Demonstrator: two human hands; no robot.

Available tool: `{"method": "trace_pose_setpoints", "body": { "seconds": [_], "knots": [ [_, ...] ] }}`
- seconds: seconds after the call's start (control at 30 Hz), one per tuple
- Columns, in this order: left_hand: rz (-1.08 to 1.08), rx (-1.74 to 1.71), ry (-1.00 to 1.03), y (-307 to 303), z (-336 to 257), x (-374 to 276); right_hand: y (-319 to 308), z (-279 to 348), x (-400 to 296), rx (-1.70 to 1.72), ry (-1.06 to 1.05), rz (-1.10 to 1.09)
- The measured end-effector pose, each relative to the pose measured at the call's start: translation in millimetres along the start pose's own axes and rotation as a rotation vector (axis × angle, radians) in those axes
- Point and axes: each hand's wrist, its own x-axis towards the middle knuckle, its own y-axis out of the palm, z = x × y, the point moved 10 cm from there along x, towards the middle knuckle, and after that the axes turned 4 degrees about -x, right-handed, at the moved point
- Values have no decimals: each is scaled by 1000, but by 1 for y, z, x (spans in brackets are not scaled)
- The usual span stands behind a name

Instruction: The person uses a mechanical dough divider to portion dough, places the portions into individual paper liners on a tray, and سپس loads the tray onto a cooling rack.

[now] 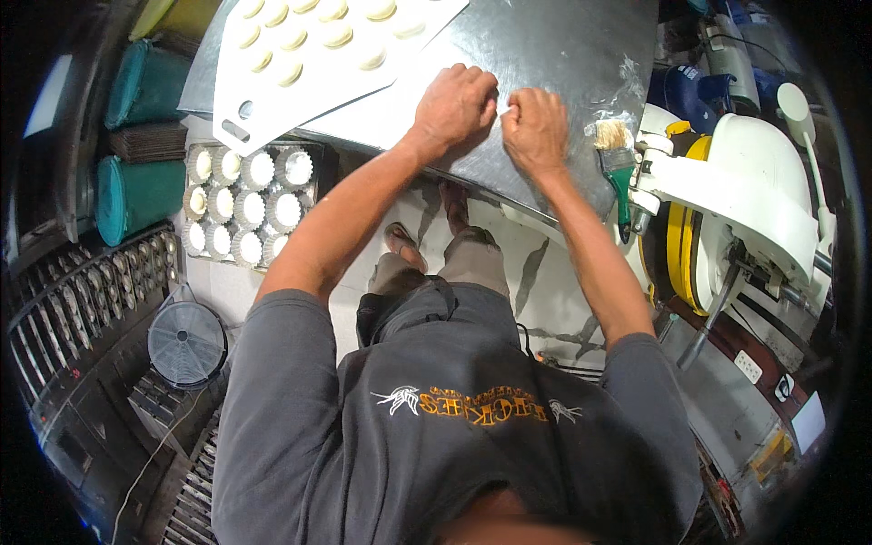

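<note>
My left hand (pixel 458 105) is curled over the stainless steel table (pixel 545 41), near its front edge. Beside it, with a small gap, my right hand (pixel 537 129) is curled the same way. Whether either set of fingers has something under it is hidden. To the left, a white board (pixel 327 88) with a handle slot carries rows of round, pale dough pieces (pixel 337 34). Right of my right hand lies a brush with a green handle (pixel 620 184) and pale bristles, beside a white smear on the metal.
Lower left of the board, a tray (pixel 313 163) holds fluted cups (pixel 251 210) with pale contents. Teal containers (pixel 129 201) and a round fan (pixel 187 344) stand at the left. A white and yellow machine (pixel 742 170) stands close at the right.
</note>
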Motion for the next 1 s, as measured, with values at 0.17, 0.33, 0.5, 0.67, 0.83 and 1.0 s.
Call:
{"method": "trace_pose_setpoints", "body": {
  "seconds": [0.17,0.33,0.5,0.67,0.83,1.0],
  "knots": [
    [-13,-97,-104,-19,-8,-65,-22,18,-74,118,-108,117],
    [84,22,-126,-39,36,-63,-37,-29,-93,54,-131,155],
    [-32,-28,-106,-7,23,10,4,-17,6,72,-27,24],
    [31,-32,-97,-3,-2,-14,4,7,-10,80,-43,114],
    [100,-63,-140,-31,23,-78,-28,-25,-91,73,-157,179],
    [-50,14,-69,-17,40,-3,-3,-30,-11,16,-61,65]
  ]
}}
